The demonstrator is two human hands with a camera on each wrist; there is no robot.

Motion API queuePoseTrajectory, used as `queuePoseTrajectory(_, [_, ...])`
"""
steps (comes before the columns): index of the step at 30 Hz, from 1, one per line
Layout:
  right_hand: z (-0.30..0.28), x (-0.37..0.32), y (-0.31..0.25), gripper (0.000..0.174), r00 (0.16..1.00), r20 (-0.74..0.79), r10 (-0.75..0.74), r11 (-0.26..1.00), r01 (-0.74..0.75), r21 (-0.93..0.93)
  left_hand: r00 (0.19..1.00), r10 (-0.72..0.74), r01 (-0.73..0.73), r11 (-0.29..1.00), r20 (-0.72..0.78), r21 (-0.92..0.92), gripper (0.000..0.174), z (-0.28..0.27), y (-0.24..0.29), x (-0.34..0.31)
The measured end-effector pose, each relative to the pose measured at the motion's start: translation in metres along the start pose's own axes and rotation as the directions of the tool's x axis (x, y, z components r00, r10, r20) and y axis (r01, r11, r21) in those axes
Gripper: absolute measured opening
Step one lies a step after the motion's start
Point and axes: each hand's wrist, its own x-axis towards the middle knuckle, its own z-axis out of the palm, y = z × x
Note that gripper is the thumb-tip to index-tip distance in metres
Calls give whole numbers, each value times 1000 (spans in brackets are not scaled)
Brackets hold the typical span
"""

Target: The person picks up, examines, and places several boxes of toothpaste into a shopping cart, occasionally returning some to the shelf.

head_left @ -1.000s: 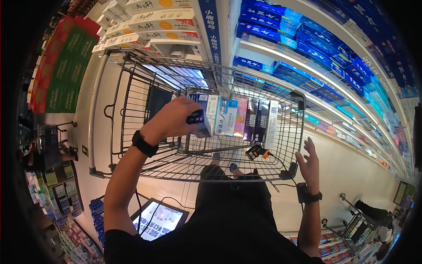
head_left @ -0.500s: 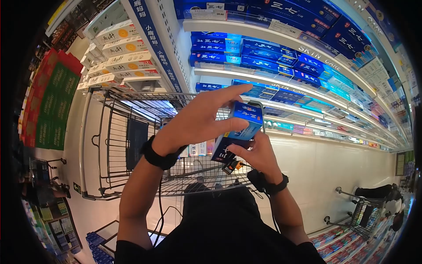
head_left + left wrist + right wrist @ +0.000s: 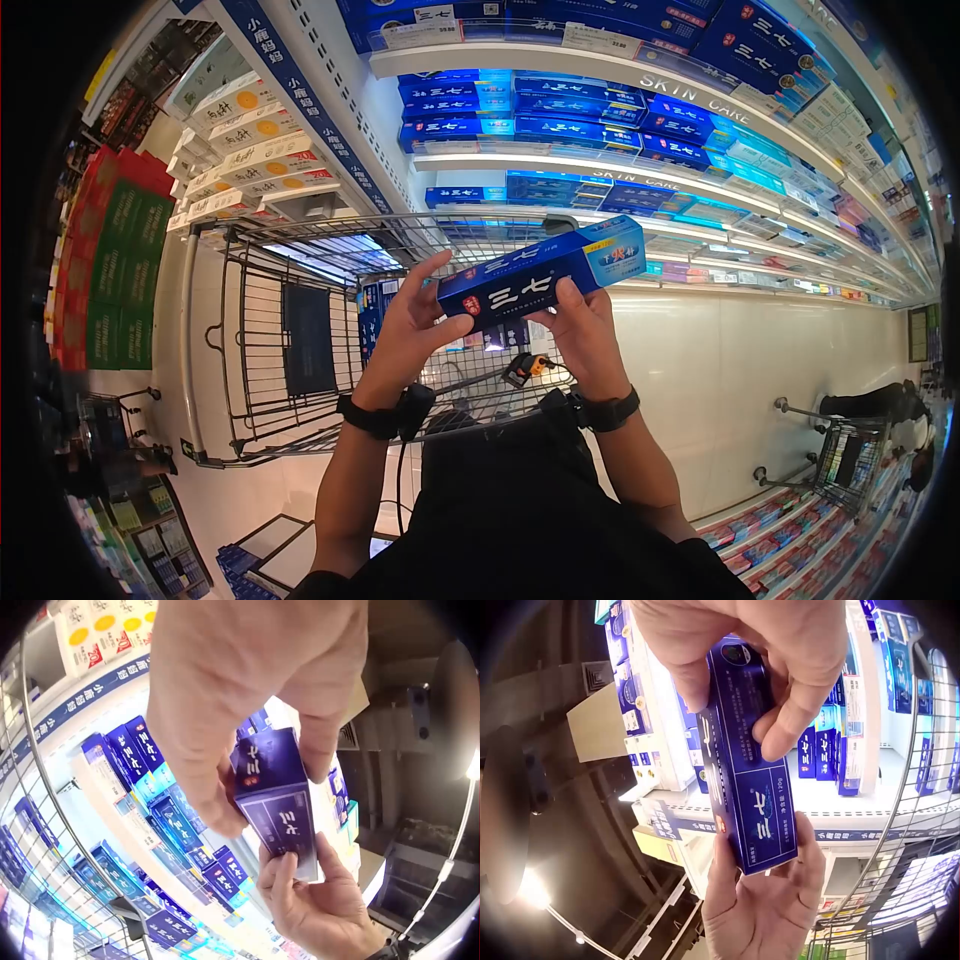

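A long dark-blue box with a lighter blue end (image 3: pixel 540 270) is held up between both hands, tilted, its right end higher. At its left end, the left hand (image 3: pixel 400 330) grips it between thumb and fingers. The right hand (image 3: pixel 592 345) grips its right part from below, thumb on the front face. The right wrist view shows the box (image 3: pixel 761 810) close up, with the right hand (image 3: pixel 761 660) above and the left hand (image 3: pixel 765 907) at the lower end. Part of the box lies behind the fingers.
Beneath the hands stands a wire shopping cart (image 3: pixel 240 330) holding several boxes and an orange-and-black device (image 3: pixel 527 370). Shelves (image 3: pixel 520 165) of blue boxes rise beyond it. White boxes (image 3: pixel 250 140) are stacked at left. Another cart (image 3: pixel 850 460) stands at right.
The left hand has come up from the cart with the blue box, and the right hand has joined it. Over the last half second the box has turned lengthwise, and the view has shifted right.
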Motion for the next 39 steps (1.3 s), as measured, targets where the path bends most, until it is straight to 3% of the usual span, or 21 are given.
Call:
queuePoseTrajectory(6, [-10,0,-8,38,995,-87,-57,994,65,90,974,92,-123,982,-205,-144,55,-5,0,3])
queuePoseTrajectory(13, [-38,-3,-16,38,987,-155,-40,994,23,-106,946,70,-106,989,-315,-101,41,-10,-1,5])
queuePoseTrajectory(16, [-34,-3,-23,43,987,-162,16,966,-57,-253,953,51,-126,963,-299,-237,42,-14,-2,7])
queuePoseTrajectory(20, [-32,8,-41,51,994,3,109,902,-98,-420,972,20,-88,955,-235,-284,37,-15,-8,7])
queuePoseTrajectory(23, [-35,32,-62,58,986,122,118,714,1,-700,968,51,-119,956,-245,-270,38,-16,-7,7])
queuePoseTrajectory(24, [-24,39,-73,64,982,139,130,705,7,-709,970,77,-140,953,-229,-270,39,-18,-7,9])
queuePoseTrajectory(25, [-24,49,-77,70,974,222,54,436,177,-882,971,86,-139,963,-224,-230,39,-21,-8,10])
queuePoseTrajectory(27, [-9,62,-80,76,904,427,3,150,422,-894,972,102,-135,979,-214,-149,40,-29,-9,13])
queuePoseTrajectory(30, [14,79,-75,78,843,500,199,86,494,-865,968,130,-154,983,-213,-98,42,-30,-1,17])
queuePoseTrajectory(33, [33,97,-67,75,811,442,384,36,465,-885,966,150,-174,980,-210,-97,42,-37,5,23])
queuePoseTrajectory(34, [42,101,-67,65,800,428,421,64,444,-894,965,157,-181,978,-210,-103,42,-40,6,25])
queuePoseTrajectory(37, [58,119,-61,58,765,418,489,94,430,-898,963,168,-193,976,-213,-105,47,-52,8,38])
queuePoseTrajectory(39, [57,136,-51,51,824,391,411,31,416,-909,949,147,-190,972,-279,-136,62,-65,-1,47])
